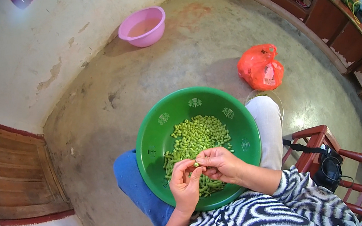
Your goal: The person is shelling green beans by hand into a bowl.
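A green plastic basin (152,131) with pale printed motifs rests on my lap. Shelled green soybeans (201,131) are heaped in its far half, and unshelled pods (210,184) lie nearer me, partly under my hands. Above the basin, my left hand (185,183) and my right hand (221,163) meet at the fingertips. Pinched between them is a small green bean (196,164); any pod around it is mostly hidden by the fingers.
A pink basin (146,40) holding liquid stands by the wall. On the floor to the right sits a knotted red plastic bag (259,68), with a clear round container (279,104) beside my knee. A red wooden chair (313,138) carries a black bag (328,167). Brown cabinets (325,15) line the right side.
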Demonstrator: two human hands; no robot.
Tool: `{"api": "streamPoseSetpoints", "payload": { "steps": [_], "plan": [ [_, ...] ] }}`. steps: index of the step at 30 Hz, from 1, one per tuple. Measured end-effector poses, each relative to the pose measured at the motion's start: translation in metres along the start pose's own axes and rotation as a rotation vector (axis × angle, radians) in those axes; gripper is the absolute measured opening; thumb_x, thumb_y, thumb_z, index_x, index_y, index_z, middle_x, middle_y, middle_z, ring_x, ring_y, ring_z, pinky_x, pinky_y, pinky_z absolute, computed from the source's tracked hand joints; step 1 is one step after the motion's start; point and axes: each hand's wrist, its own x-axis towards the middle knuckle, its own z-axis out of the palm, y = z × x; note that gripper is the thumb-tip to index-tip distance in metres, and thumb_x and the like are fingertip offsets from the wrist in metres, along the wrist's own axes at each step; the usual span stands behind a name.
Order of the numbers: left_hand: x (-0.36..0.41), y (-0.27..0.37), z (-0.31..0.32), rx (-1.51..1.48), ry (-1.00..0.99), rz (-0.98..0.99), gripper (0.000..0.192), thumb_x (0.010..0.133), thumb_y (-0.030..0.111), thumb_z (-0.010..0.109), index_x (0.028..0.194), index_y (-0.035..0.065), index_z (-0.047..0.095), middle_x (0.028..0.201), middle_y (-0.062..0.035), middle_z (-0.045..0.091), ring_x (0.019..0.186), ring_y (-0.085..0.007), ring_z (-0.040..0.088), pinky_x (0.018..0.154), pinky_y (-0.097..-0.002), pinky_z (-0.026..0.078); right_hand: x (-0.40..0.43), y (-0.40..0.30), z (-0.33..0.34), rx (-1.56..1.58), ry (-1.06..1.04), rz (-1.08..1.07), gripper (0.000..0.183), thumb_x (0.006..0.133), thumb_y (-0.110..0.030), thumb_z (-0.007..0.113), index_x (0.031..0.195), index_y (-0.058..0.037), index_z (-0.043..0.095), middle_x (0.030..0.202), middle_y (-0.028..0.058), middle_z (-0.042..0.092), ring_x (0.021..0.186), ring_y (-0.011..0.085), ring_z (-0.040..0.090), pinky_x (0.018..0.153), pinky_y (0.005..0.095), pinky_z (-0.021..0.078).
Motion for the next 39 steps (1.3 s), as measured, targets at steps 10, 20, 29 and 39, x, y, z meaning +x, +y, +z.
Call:
{"api": "streamPoseSetpoints", "payload": {
  "steps": [10, 20, 29, 39],
  "plan": [
    [0.007, 0.009, 0.001, 0.517, -0.069, 0.268, 0.019, 0.069, -0.007, 0.059, 0.086, -0.0013, 0.053, 0.081, -0.0088, 0.054, 0.065, -0.0139, 0.053, 0.059, -0.0225, 0.044, 0.0, 0.001, -0.004, 0.058, -0.003, 0.056, 0.012, 0.085, -0.015, 0.054, 0.078, -0.0055, 0.053, 0.062, -0.0015, 0.047, 0.043, 0.0029, 0.031, 0.037, 0.0156, 0.0214],
    [0.008, 0.002, -0.007, 0.309, -0.051, -0.05, 0.009, 0.076, -0.002, 0.057, 0.085, -0.0024, 0.058, 0.075, -0.007, 0.057, 0.057, -0.0106, 0.052, 0.053, -0.0209, 0.043, 0.002, 0.003, -0.009, 0.02, -0.033, 0.043, 0.012, 0.085, -0.016, 0.054, 0.078, -0.0063, 0.052, 0.063, -0.002, 0.045, 0.046, 0.0035, 0.032, 0.039, 0.0153, 0.0227],
    [0.01, 0.001, -0.009, -0.206, -0.062, -0.326, 0.008, 0.08, -0.004, 0.053, 0.087, -0.0033, 0.057, 0.082, -0.0059, 0.056, 0.069, -0.0101, 0.053, 0.058, -0.0202, 0.043, -0.001, -0.001, -0.005, -0.032, 0.071, -0.023, 0.011, 0.084, -0.015, 0.055, 0.076, -0.0081, 0.051, 0.065, -0.0014, 0.05, 0.047, 0.0036, 0.036, 0.038, 0.016, 0.0223],
    [0.006, 0.013, -0.004, 0.021, -0.091, -0.22, 0.012, 0.078, -0.005, 0.057, 0.09, -0.0025, 0.056, 0.086, -0.0015, 0.052, 0.075, -0.0061, 0.051, 0.066, -0.0171, 0.043, -0.004, 0.001, -0.005, -0.296, 0.085, -0.223, 0.012, 0.079, -0.013, 0.062, 0.08, -0.0056, 0.053, 0.064, -0.0023, 0.049, 0.05, 0.004, 0.039, 0.042, 0.0172, 0.0281]
  ]
}}
